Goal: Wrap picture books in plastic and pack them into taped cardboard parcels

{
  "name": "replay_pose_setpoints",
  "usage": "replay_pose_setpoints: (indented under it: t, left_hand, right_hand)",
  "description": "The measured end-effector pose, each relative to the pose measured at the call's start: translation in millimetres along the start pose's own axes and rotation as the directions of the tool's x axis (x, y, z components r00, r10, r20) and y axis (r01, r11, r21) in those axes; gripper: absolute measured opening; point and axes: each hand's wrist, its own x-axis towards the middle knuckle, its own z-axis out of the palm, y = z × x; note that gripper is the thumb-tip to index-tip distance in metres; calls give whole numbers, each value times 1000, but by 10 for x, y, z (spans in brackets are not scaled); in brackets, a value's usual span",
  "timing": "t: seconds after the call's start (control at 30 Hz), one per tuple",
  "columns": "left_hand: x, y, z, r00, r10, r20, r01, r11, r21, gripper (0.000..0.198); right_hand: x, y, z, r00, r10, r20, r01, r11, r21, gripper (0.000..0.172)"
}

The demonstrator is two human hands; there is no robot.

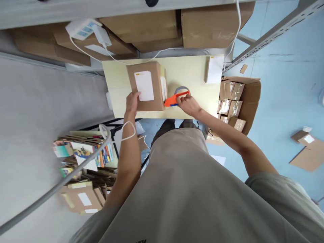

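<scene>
A brown cardboard box with a white label on top stands on a pale yellow table. My left hand rests on the box's near left edge, fingers laid against it. Wrapped round the handle of an orange tape dispenser is my right hand. The dispenser carries a grey tape roll and sits against the box's right side.
A white envelope lies at the table's right end. An open carton of small parcels stands on the blue floor to the right. Books and flat boxes pile up at left. Cartons fill the shelf behind.
</scene>
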Motion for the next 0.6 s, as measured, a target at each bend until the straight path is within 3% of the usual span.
replay_pose_setpoints:
  t: [0.1,0.2,0.3,0.4,0.5,0.6]
  left_hand:
    - [451,132,11,998,-43,34,36,983,181,54]
    - [665,319,357,978,168,126,-191,961,200,63]
    - [595,520,900,917,328,227,-374,905,203,96]
    - [405,623,1334,877,352,326,-437,868,238,111]
    - [303,604,1481,870,324,371,-438,855,279,112]
    - [318,555,1450,910,285,302,-378,870,317,121]
  right_hand:
    - [226,-484,76,995,-57,83,56,998,23,63]
    - [477,-844,113,990,-92,111,85,994,64,59]
    - [663,-1086,95,989,-92,118,78,990,114,56]
    - [743,-1261,69,992,-50,115,30,986,166,55]
    - [646,-1333,102,994,35,101,-56,976,211,59]
    - [288,-1196,227,983,132,124,-160,953,258,60]
